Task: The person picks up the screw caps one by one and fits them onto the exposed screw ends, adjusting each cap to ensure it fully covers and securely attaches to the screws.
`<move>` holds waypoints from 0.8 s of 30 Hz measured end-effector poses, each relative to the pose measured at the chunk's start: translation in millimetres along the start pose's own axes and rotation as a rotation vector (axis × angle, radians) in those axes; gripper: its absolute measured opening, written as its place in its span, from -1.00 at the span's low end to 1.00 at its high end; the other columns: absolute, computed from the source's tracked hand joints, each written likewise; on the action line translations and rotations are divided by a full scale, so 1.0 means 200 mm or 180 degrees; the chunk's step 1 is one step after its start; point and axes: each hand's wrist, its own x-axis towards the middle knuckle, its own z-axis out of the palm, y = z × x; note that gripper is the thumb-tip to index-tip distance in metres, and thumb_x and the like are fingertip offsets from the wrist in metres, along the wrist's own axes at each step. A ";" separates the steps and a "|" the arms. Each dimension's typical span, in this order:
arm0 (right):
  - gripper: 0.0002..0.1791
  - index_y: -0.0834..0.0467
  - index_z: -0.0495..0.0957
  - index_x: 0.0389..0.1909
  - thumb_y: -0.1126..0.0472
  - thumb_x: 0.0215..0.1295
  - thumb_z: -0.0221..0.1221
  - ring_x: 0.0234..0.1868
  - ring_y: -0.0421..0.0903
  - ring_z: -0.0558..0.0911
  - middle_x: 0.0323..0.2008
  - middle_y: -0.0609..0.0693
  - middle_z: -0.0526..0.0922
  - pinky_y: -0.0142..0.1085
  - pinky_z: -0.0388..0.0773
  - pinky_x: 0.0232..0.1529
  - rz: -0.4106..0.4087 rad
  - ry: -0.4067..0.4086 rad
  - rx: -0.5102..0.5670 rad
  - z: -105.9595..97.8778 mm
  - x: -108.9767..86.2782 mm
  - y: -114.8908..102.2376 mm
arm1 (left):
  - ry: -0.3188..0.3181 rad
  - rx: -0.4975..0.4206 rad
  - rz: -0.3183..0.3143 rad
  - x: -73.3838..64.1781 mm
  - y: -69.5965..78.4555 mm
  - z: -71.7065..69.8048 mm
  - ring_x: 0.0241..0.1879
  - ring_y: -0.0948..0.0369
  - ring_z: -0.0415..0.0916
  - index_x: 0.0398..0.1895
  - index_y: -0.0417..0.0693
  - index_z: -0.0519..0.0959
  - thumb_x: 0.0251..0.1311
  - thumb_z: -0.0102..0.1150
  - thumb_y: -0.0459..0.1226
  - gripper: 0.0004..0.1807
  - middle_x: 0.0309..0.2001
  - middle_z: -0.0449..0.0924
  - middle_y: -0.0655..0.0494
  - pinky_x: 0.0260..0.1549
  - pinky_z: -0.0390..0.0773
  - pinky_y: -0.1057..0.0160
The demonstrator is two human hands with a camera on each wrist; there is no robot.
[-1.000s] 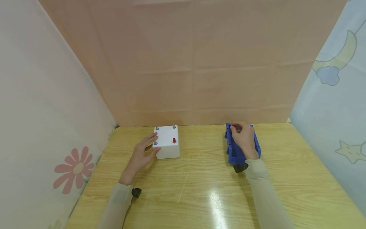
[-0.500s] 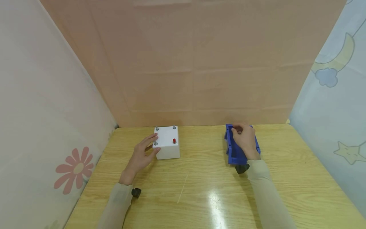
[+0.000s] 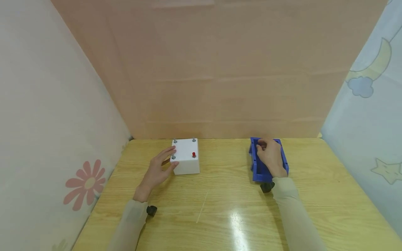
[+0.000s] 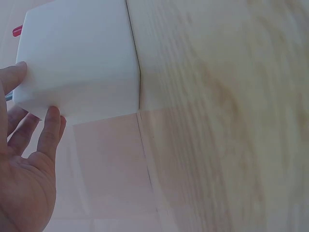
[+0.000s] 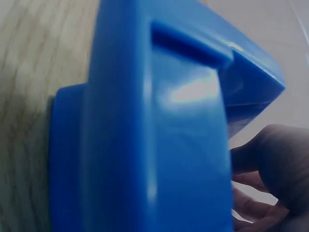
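A white box (image 3: pixel 185 165) stands at the back left, with metal posts at its top corners. A small red cap (image 3: pixel 193 154) covers the front right post. My left hand (image 3: pixel 156 171) holds the box at its front left corner, thumb at the front and fingers along the left side. My right hand (image 3: pixel 270 157) reaches into a blue tray (image 3: pixel 262 177) at the back right, fingers curled downward. The tray's wall (image 5: pixel 188 140) hides part of these fingers in the right wrist view, and I cannot tell whether they hold anything.
Both things stand on a wood-grain table (image 3: pixel 220 195), close to its back edge. A brown paper-like backdrop (image 3: pixel 213 87) rises behind it. Patterned cloth walls flank the table, with a pink flower (image 3: pixel 86 184) on the left one. Black wrist cameras sit under both sleeves.
My right hand has shifted slightly toward me inside the blue tray, its fingers still bent down. The left hand keeps its place on the white box. The head view has tilted a little.
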 end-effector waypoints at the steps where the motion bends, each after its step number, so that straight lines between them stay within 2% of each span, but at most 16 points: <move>1: -0.73 0.44 0.68 0.06 0.39 0.43 0.24 -0.13 0.28 0.78 -0.10 0.40 0.76 0.16 0.79 -0.10 -0.0013 -0.0005 -0.0020 0.00 0.00 0.00 | -0.0001 -0.0001 -0.0016 0.00 0.00 0.00 0.47 -0.15 0.45 0.45 -0.10 0.54 0.46 0.37 -0.19 -0.46 0.55 0.42 0.01 0.19 0.70 -0.07; 6: -0.71 0.45 0.67 0.08 0.39 0.43 0.23 -0.12 0.28 0.78 -0.09 0.41 0.76 0.15 0.79 -0.12 0.0007 -0.0095 -0.0085 0.00 0.00 0.01 | 0.0001 0.0002 -0.0069 0.00 0.00 0.00 0.49 -0.12 0.44 0.45 -0.09 0.54 0.45 0.38 -0.21 -0.46 0.56 0.42 0.03 0.20 0.70 -0.05; 14: -0.68 0.43 0.65 0.14 0.35 0.46 0.21 -0.09 0.24 0.77 -0.04 0.39 0.74 0.03 0.78 -0.17 0.0284 -0.0307 -0.0242 0.01 -0.01 0.02 | 0.0012 0.0013 -0.0040 0.00 0.00 0.00 0.49 -0.12 0.44 0.44 -0.10 0.55 0.45 0.38 -0.23 -0.46 0.56 0.41 0.04 0.18 0.71 -0.06; 24: -0.66 0.42 0.64 0.16 0.33 0.47 0.20 -0.03 0.25 0.75 0.01 0.39 0.72 0.11 0.77 -0.08 0.0363 -0.0308 -0.0249 0.03 -0.01 0.05 | 0.0037 0.0013 -0.0040 0.00 0.00 0.01 0.49 -0.13 0.44 0.45 -0.09 0.54 0.44 0.38 -0.23 -0.45 0.56 0.42 0.03 0.18 0.70 -0.07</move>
